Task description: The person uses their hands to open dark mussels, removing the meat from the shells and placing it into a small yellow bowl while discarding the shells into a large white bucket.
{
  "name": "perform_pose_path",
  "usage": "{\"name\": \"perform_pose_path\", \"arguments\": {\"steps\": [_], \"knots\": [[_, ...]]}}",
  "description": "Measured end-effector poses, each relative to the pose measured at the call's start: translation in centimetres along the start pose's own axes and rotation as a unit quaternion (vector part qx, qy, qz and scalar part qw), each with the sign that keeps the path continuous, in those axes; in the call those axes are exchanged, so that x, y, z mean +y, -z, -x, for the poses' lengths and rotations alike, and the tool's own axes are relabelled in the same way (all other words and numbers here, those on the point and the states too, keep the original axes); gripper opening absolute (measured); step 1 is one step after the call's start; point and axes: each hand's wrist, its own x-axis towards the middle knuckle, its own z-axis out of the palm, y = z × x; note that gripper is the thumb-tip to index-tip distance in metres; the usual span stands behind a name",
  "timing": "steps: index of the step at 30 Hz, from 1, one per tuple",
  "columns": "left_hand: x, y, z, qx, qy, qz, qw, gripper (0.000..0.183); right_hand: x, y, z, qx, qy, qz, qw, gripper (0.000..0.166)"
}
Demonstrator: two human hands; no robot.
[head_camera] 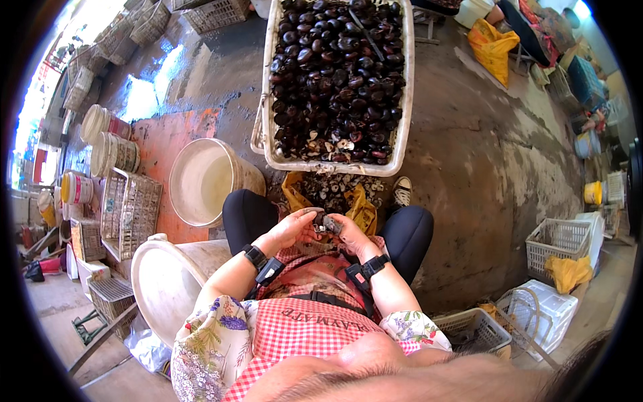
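Both hands meet in front of my lap, above an open yellow sack (pixel 362 207). My left hand (pixel 296 226) has its fingers around a small dark piece (pixel 319 218) with pale bits at its edge, which looks like a water chestnut. My right hand (pixel 347 231) grips a short object with a dark grey, cloth-like wrapping (pixel 332 224), its end against the dark piece. Beyond my knees, a white plastic crate (pixel 336 168) is heaped with dark, shiny water chestnuts (pixel 336 75). A thin, dark knife-like tool (pixel 366 36) lies on the heap. Pale peelings (pixel 346 144) gather at its near edge.
A white bucket (pixel 233 173) stands left of my knee, and a larger pale tub (pixel 166 286) is beside my left arm. Plastic crates (pixel 131 213) line the left. More crates (pixel 557 246) are at the right. Another person (pixel 532 30) sits at the upper right beside a yellow bag (pixel 492 50).
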Motion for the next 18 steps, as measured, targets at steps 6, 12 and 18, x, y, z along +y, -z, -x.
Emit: {"name": "perform_pose_path", "arguments": {"steps": [6,12,18], "knots": [[-0.7,0.3,-0.2,0.022,-0.302,-0.423,0.854,0.057,1.4,0.4,-1.3,0.023,0.000,0.134,0.991,0.015],[0.2,-0.2,0.5,0.090,-0.156,-0.185,0.966,0.051,2.2,4.0,-1.6,0.183,0.040,0.022,0.982,0.017],[-1.4,0.3,0.4,0.089,-0.199,-0.194,0.956,0.044,0.5,-1.8,-0.1,0.181,0.331,0.465,0.801,0.020]]}}
